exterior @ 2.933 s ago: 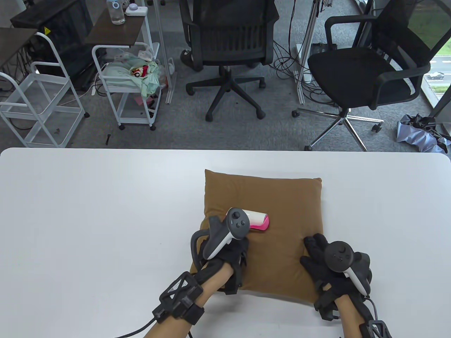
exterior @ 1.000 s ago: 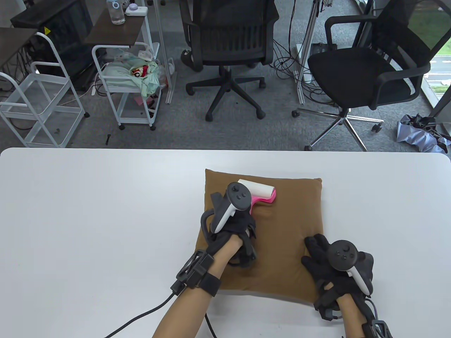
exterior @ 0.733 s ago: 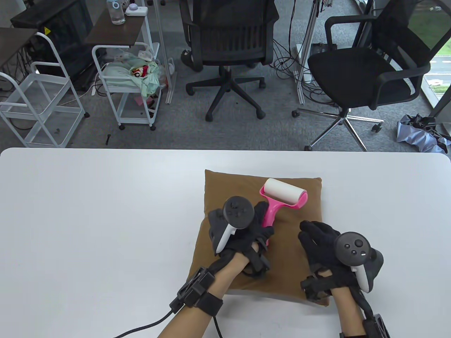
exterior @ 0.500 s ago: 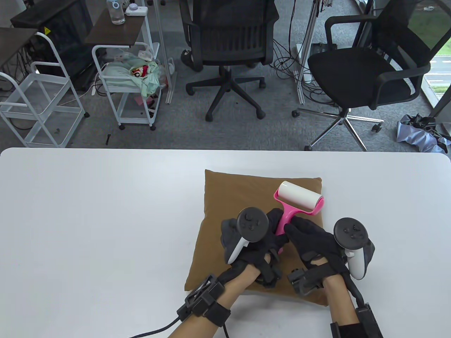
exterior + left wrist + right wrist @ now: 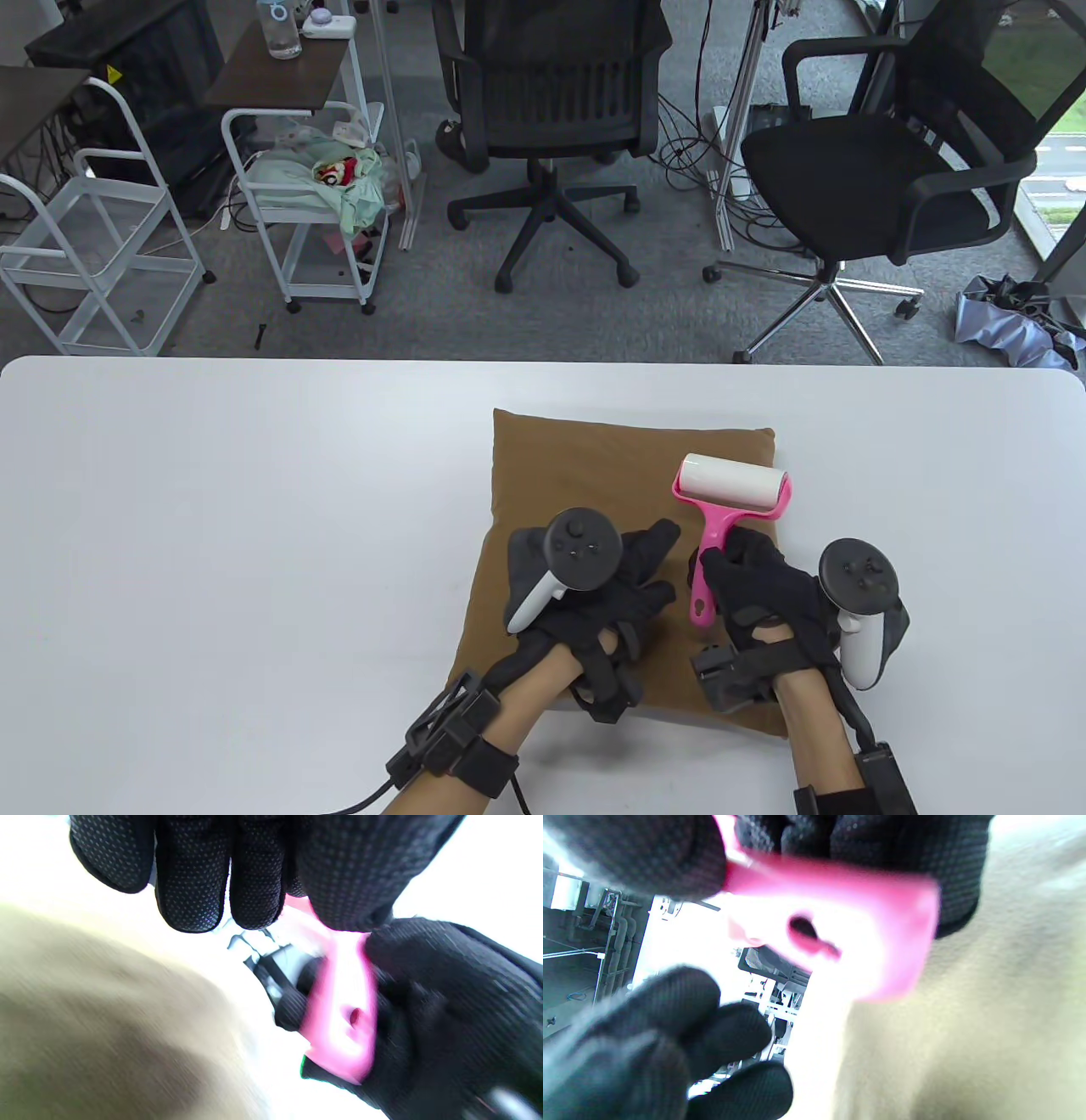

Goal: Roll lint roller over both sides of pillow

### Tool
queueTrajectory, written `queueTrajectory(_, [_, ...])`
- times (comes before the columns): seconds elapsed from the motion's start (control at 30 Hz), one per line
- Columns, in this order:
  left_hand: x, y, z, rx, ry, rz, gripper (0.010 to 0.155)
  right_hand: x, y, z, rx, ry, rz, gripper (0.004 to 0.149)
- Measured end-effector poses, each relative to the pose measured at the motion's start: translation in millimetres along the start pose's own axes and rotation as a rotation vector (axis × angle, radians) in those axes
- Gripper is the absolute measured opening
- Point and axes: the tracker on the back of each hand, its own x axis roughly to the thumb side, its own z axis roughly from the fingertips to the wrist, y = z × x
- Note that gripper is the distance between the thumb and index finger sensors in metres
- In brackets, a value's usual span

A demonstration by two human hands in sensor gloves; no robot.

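Observation:
A brown pillow (image 5: 594,475) lies flat on the white table (image 5: 212,509). My right hand (image 5: 755,586) grips the pink handle of the lint roller (image 5: 731,491), whose white roll lies over the pillow's far right corner. The handle shows blurred in the left wrist view (image 5: 339,1018) and in the right wrist view (image 5: 831,916). My left hand (image 5: 628,577) is over the pillow's near middle, just left of the handle, fingers spread and holding nothing. The pillow is a blurred tan surface in both wrist views (image 5: 85,1018) (image 5: 967,1018).
Two black office chairs (image 5: 551,127) (image 5: 882,170) and white wire carts (image 5: 305,212) stand on the floor beyond the table's far edge. Cables run from both wrists off the near edge.
The left hand rolled toward the far edge, lifted the roller to the right and passed the handle to the right hand. The left hand has let go and drawn back left.

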Motion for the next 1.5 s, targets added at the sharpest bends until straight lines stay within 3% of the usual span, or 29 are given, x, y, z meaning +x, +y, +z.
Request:
queueTrajectory(0.17, [-58.5,18.6,23.8,0.031,0.141,-0.157,0.080,2.3,-6.1,6.5,-0.027,-0.030,0.010,0.059])
queueTrajectory(0.37, [-112.7,-1.9,46.8,-0.071,0.229,-0.108,0.099,5.9,-2.4,7.0,-0.055,-0.054,0.048,0.059])
queueTrajectory(0.67, [-129.0,-24.2,43.6,-0.114,0.224,-0.159,0.096,44.0,14.2,-1.8,-0.150,-0.139,0.287,0.069])
queueTrajectory(0.83, [-129.3,-25.5,44.4,-0.120,0.225,-0.165,0.095,80.9,38.7,-36.3,-0.251,-0.132,0.470,0.065])
queueTrajectory(1.0, [-132.4,-27.5,45.0,-0.118,0.220,-0.163,0.095,82.5,67.2,-66.5,-0.275,-0.063,0.671,0.061])
queueTrajectory(1.1, [-132.2,-28.0,45.3,-0.112,0.222,-0.168,0.094,73.2,79.7,-73.9,-0.223,-0.020,0.808,0.059])
queueTrajectory(1.23, [-132.7,-29.6,44.2,-0.103,0.233,-0.184,0.094,56.3,80.7,-60.4,-0.151,-0.010,0.845,0.061])
queueTrajectory(1.5, [-131.3,-33.8,44.0,-0.092,0.246,-0.224,0.092,41.9,64.2,15.5,-0.068,-0.063,0.909,0.061])
